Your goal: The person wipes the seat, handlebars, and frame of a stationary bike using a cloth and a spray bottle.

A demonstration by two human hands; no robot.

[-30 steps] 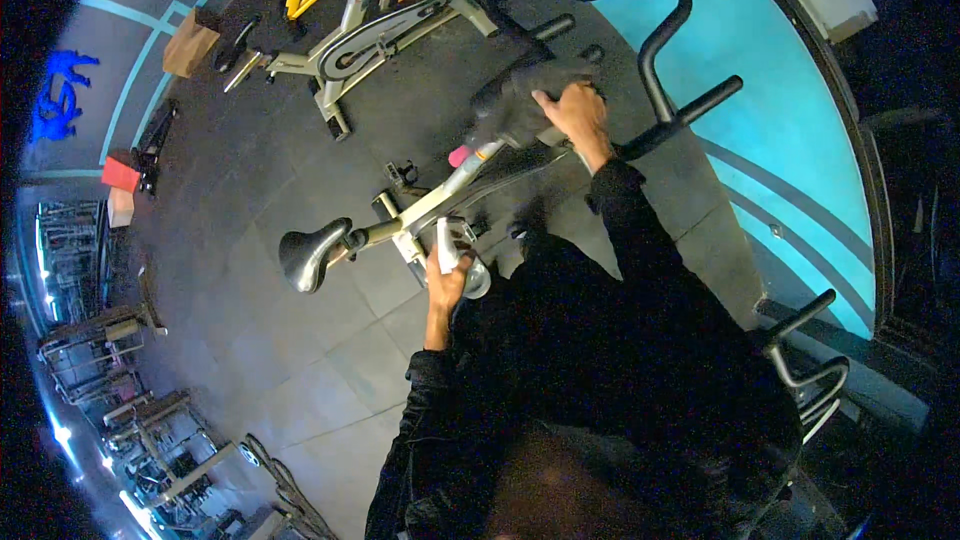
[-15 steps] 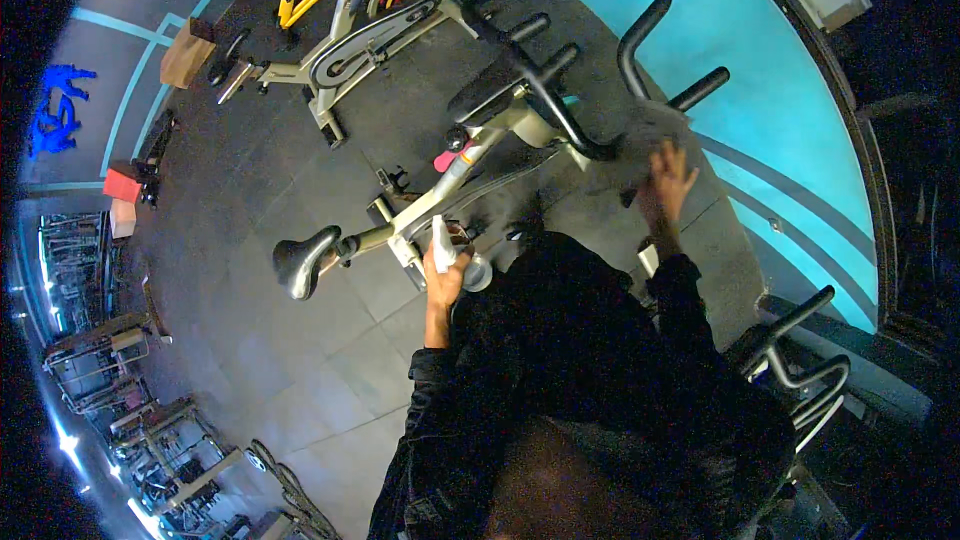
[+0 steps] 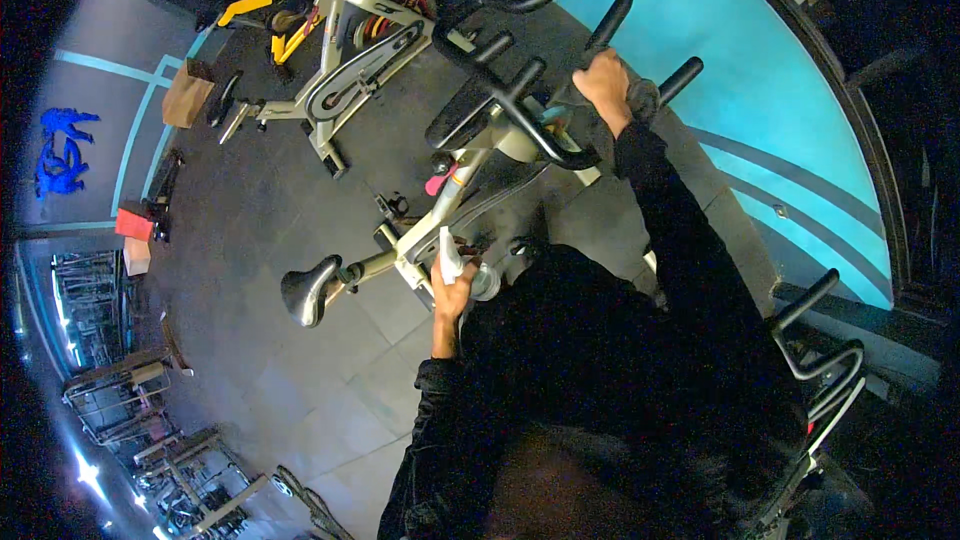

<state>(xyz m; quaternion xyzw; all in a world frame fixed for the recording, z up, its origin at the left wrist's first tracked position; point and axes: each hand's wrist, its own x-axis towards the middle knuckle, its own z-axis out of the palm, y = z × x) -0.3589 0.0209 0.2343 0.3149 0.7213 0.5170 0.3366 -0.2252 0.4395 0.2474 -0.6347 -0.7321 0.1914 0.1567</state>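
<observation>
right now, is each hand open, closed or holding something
Left hand: closed around a spray bottle.
Right hand: closed at the black handlebar, seemingly with a grey cloth.

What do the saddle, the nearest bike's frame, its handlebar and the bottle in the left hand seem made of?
Saddle: probably smooth vinyl or plastic, from its glossy highlights.
Frame: likely painted metal; pale, straight, evenly coloured tubing.
Handlebar: bent black tubing with dull sheen, perhaps coated metal or rubber-covered.
Bottle: seemingly plastic, opaque white on top, see-through below.
</observation>
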